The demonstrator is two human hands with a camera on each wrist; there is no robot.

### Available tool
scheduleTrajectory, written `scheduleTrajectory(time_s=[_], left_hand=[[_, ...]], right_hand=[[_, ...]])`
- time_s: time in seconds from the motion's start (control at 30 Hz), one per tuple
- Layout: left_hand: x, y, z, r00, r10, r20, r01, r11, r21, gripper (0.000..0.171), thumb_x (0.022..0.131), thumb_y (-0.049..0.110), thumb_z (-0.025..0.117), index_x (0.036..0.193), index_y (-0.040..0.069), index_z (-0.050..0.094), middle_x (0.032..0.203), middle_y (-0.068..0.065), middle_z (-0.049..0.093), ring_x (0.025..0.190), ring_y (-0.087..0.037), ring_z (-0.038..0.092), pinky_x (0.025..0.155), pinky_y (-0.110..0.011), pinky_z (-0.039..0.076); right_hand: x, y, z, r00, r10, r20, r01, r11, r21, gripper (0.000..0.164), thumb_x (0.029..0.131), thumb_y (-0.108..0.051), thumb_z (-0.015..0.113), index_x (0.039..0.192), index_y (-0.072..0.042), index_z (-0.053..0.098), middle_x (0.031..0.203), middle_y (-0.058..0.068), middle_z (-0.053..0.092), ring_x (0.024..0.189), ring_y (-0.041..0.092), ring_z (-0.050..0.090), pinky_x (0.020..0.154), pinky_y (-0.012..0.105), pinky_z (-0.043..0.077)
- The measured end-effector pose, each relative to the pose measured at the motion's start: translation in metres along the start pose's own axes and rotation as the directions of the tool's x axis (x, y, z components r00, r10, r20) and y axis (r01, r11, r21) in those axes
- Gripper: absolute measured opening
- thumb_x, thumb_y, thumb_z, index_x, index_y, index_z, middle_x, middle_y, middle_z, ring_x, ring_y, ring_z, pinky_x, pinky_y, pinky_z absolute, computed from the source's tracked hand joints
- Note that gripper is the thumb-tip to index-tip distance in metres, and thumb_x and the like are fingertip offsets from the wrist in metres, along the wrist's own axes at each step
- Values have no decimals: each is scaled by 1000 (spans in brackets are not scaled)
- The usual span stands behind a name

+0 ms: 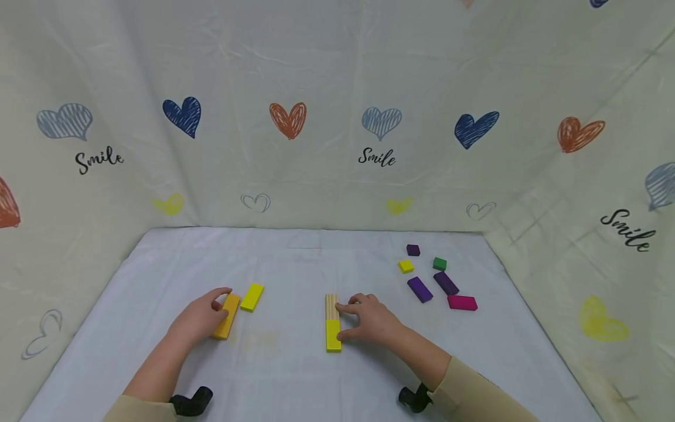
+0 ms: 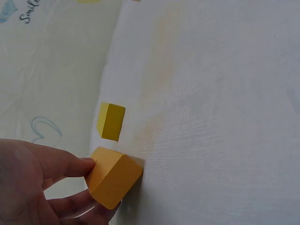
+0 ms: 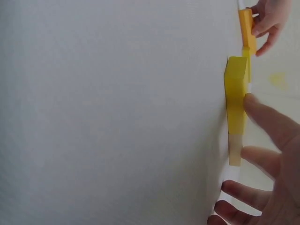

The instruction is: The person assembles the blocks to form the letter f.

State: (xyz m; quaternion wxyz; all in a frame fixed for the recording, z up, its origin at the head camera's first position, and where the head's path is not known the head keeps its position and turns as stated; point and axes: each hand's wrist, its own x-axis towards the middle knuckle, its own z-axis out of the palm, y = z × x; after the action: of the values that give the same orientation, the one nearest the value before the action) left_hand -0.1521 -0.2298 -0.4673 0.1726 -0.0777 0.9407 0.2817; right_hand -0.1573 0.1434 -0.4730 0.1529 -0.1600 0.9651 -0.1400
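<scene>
My left hand (image 1: 215, 309) pinches an orange block (image 1: 227, 317) lying flat on the table, thumb on one long side and fingers on the other; the left wrist view shows the grip on the orange block (image 2: 115, 178). Just beyond it lies a yellow block (image 1: 252, 297), also in the left wrist view (image 2: 111, 122). My right hand (image 1: 345, 321) rests with spread fingers against the right side of a plain wooden block (image 1: 331, 306) and a yellow block (image 1: 333, 335) laid end to end. In the right wrist view the thumb touches the yellow block (image 3: 236, 91).
Several small blocks lie at the right back: a purple cube (image 1: 413, 250), a green cube (image 1: 439, 264), a yellow cube (image 1: 405, 266), two purple bars (image 1: 419, 289), a pink bar (image 1: 462, 302). A white cloth (image 1: 295, 264) covers the table; heart-print fabric walls enclose it.
</scene>
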Motion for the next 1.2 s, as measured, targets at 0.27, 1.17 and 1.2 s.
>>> scheduleTrajectory(time_s=[0.27,1.17,1.2], left_hand=[[-5,2,-8,999,27,-37,-30,997,-69,58,97,18,61,152,16,41,122,-18,56,77,-22,52,63,-31,44],[45,102,34,979,147,-141,-190,910,-368,58,94,25,70,147,31,48,122,-8,64,103,-27,59,74,-32,54],[48,106,39,978,151,-144,-196,904,-379,57,94,25,70,146,31,49,121,-7,64,103,-27,59,74,-32,54]], right_hand=[[-1,-1,0,1000,-9,-4,9,1000,3,71,75,-53,82,139,-32,60,129,5,56,113,27,50,93,45,50],[0,0,0,1000,-12,-8,12,1000,-14,70,74,-55,82,137,-33,61,125,4,57,108,24,50,90,41,51],[0,0,-1,1000,-13,-5,13,1000,-11,70,74,-54,82,137,-32,61,125,4,57,107,25,50,89,42,51]])
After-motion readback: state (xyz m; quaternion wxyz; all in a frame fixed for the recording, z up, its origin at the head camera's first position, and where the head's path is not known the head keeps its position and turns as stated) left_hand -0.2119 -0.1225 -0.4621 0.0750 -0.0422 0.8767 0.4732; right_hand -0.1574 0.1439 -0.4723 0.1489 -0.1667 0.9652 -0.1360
